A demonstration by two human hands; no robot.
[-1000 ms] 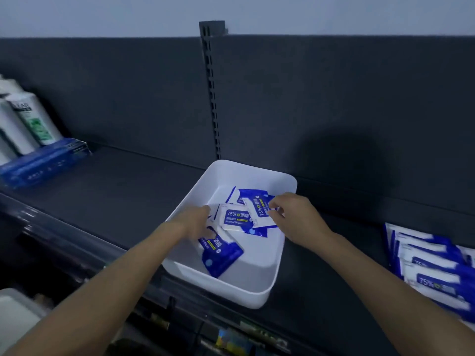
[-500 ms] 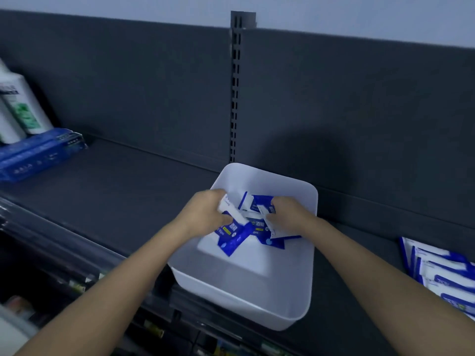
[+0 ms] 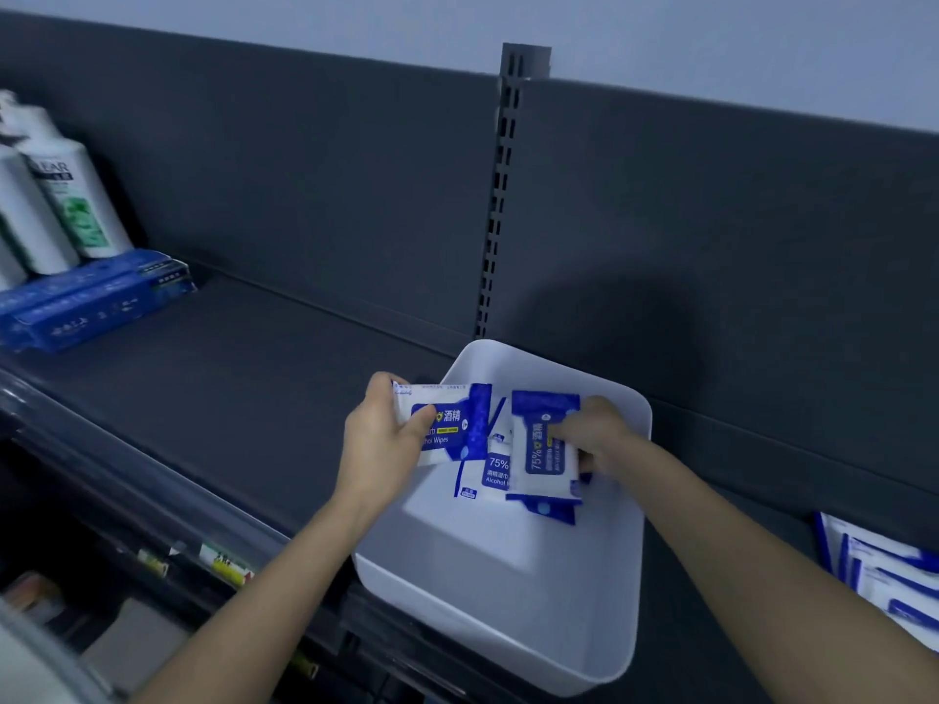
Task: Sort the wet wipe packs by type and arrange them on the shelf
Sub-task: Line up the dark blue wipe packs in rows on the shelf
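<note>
Two wipe packs are up out of the bin right now. The left hand point(image 3: 378, 444) has a blue-and-white alcohol wipe pack point(image 3: 447, 424) lifted at the bin's upper left rim, thumb across the printed face and the other fingers curled behind it, a firm pinch. The right hand point(image 3: 594, 434) holds a second pack point(image 3: 546, 449) upright in the middle of the frame, its fingers point(image 3: 561, 430) pressed onto the label, thumb hidden behind. Under that one, at least two more packs point(image 3: 490, 475) lie flat on the bin floor, the same blue "75%" print showing; I can't tell their exact count, since they overlap.

The white plastic bin point(image 3: 508, 602) sits on the dark shelf point(image 3: 244, 378), centre-right, its near corner overhanging the front edge. Most of its floor is bare, so I'd judge the bin is close to emptied.

Lower right of the frame: a row of similar blue-and-white packs point(image 3: 884, 576) leans in a row on the shelf, which reads as a sorted group already placed. Whether the packs in hand are the same type as those is too blurred to say.

Left to do, by my read: place these two, clear the last few from the bin. Far upper left, white bottles point(image 3: 71, 205) and blue boxes point(image 3: 91, 297) stand well apart from all this, with open shelf between.
</note>
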